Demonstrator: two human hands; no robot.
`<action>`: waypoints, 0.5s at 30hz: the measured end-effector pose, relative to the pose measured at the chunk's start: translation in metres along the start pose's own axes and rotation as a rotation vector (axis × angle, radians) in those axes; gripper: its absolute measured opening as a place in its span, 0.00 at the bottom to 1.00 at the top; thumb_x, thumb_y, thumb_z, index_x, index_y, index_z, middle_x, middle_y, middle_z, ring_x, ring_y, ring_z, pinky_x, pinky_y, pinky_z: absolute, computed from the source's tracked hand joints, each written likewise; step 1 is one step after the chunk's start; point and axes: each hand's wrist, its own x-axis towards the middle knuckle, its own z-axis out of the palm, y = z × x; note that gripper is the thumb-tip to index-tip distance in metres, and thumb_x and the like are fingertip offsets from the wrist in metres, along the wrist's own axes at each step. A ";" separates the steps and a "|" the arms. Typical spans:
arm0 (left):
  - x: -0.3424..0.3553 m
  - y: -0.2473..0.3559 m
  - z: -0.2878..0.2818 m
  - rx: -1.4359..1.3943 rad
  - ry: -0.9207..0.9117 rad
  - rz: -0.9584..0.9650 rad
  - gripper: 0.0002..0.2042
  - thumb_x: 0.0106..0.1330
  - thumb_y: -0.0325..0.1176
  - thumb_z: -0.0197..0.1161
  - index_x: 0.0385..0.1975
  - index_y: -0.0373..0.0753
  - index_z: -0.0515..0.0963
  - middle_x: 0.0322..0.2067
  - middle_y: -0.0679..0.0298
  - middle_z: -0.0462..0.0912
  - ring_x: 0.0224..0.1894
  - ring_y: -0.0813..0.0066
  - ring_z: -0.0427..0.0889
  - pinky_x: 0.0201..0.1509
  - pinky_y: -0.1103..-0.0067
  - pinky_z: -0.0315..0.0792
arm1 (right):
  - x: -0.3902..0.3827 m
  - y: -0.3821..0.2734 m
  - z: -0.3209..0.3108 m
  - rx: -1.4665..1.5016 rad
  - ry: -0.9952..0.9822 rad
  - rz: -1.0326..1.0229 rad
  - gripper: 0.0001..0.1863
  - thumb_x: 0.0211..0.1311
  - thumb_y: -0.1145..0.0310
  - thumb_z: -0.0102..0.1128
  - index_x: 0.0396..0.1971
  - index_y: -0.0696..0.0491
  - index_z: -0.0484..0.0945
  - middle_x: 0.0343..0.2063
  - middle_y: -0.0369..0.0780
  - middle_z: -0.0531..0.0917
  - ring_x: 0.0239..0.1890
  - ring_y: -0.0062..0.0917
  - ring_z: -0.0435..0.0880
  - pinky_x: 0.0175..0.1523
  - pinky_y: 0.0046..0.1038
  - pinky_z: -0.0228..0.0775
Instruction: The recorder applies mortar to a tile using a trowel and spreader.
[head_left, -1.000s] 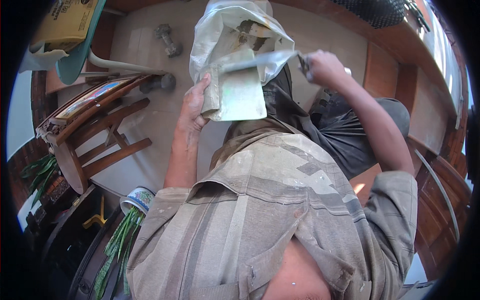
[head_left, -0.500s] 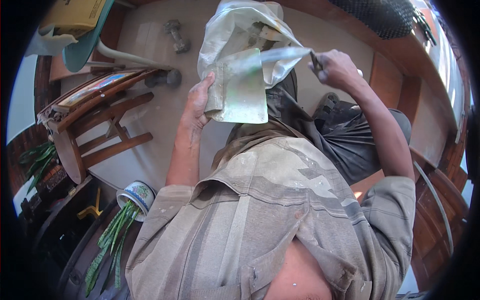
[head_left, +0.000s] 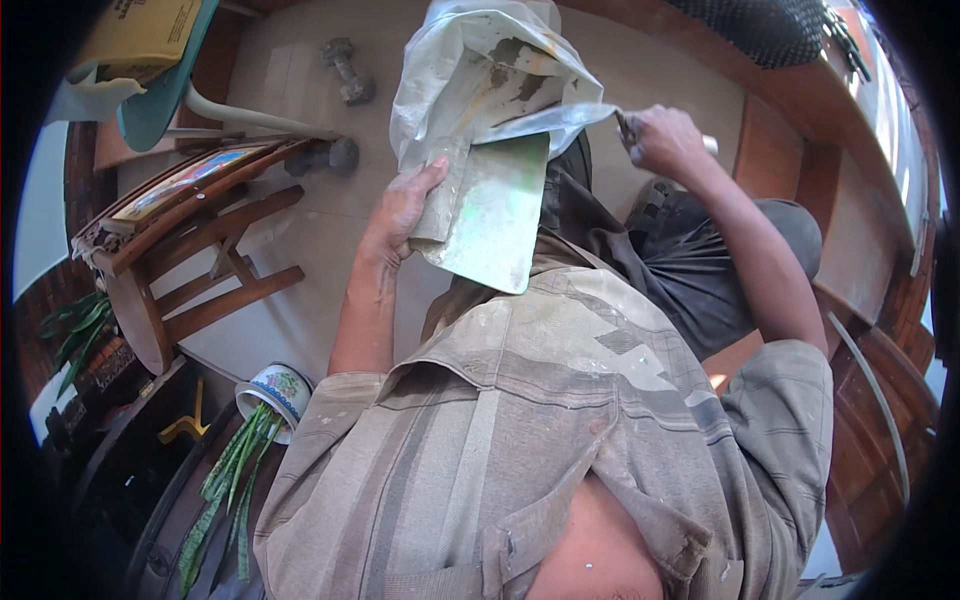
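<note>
My left hand (head_left: 403, 203) is closed around the grey, crusted grip of a flat plastering trowel (head_left: 505, 215), whose pale, greenish rectangular face is turned up. In my right hand (head_left: 668, 143) is a pointing trowel (head_left: 550, 122), its long shiny blade reaching left. The blade's tip lies at or just over the far edge of the flat trowel; contact is hard to tell. Just beyond both tools stands a white plastic sack (head_left: 425, 90), its mouth wide open. Grey patches of residue (head_left: 525, 62) show on the inside of the sack.
Wooden stools (head_left: 215, 240) and a framed picture (head_left: 190, 185) are at the left, near two dumbbells (head_left: 345, 75) on the tiled floor (head_left: 285, 110). A potted plant (head_left: 270, 395) lies tipped at lower left. A wooden ledge (head_left: 860, 170) runs along the right.
The flat trowel has tilted, with its near corner coming closer to my body. The pointing trowel's blade, blurred before, has dropped lower and now shows sharply. The sack's mouth gapes wider.
</note>
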 end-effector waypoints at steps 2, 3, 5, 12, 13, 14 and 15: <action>0.003 0.000 -0.001 0.031 -0.007 0.010 0.19 0.69 0.42 0.56 0.48 0.29 0.73 0.38 0.60 0.81 0.33 0.76 0.83 0.37 0.80 0.78 | 0.007 0.006 -0.003 -0.011 0.100 0.056 0.07 0.46 0.69 0.56 0.27 0.51 0.81 0.24 0.48 0.83 0.29 0.43 0.83 0.36 0.40 0.76; 0.006 0.000 -0.005 -0.011 -0.018 -0.019 0.20 0.69 0.42 0.56 0.48 0.29 0.73 0.38 0.60 0.81 0.34 0.77 0.82 0.38 0.80 0.77 | 0.005 0.004 -0.007 -0.011 0.100 0.051 0.07 0.46 0.69 0.56 0.27 0.51 0.81 0.24 0.48 0.83 0.29 0.43 0.83 0.36 0.40 0.76; 0.008 -0.001 -0.009 -0.056 -0.025 -0.046 0.20 0.69 0.42 0.56 0.49 0.30 0.73 0.39 0.61 0.81 0.35 0.77 0.82 0.39 0.81 0.77 | -0.005 -0.005 -0.013 0.027 0.041 0.007 0.08 0.46 0.69 0.56 0.27 0.52 0.81 0.25 0.48 0.83 0.30 0.43 0.84 0.37 0.40 0.76; -0.002 0.011 0.015 -0.037 0.046 0.318 0.20 0.70 0.40 0.55 0.55 0.32 0.68 0.46 0.60 0.78 0.47 0.74 0.78 0.53 0.76 0.73 | -0.012 -0.005 -0.017 0.215 0.058 0.226 0.13 0.55 0.63 0.56 0.30 0.59 0.79 0.31 0.53 0.83 0.37 0.44 0.83 0.44 0.41 0.74; 0.002 0.011 0.018 -0.055 0.127 0.448 0.21 0.70 0.38 0.56 0.56 0.32 0.67 0.48 0.59 0.77 0.49 0.72 0.77 0.55 0.75 0.72 | -0.020 -0.019 -0.024 0.426 0.036 0.273 0.16 0.59 0.60 0.55 0.31 0.61 0.78 0.32 0.54 0.82 0.38 0.44 0.83 0.45 0.41 0.74; 0.008 0.005 0.015 -0.154 0.164 0.453 0.23 0.68 0.34 0.58 0.59 0.34 0.63 0.51 0.59 0.74 0.53 0.70 0.75 0.56 0.73 0.71 | -0.026 -0.035 -0.026 0.565 0.029 0.211 0.18 0.62 0.58 0.55 0.31 0.62 0.77 0.28 0.52 0.81 0.33 0.40 0.81 0.40 0.39 0.70; 0.013 -0.001 0.015 -0.152 0.165 0.456 0.23 0.68 0.34 0.58 0.59 0.34 0.63 0.51 0.59 0.74 0.53 0.70 0.75 0.56 0.73 0.71 | -0.035 -0.054 -0.028 0.705 0.023 0.160 0.20 0.64 0.57 0.54 0.31 0.62 0.76 0.24 0.50 0.80 0.27 0.36 0.79 0.35 0.38 0.67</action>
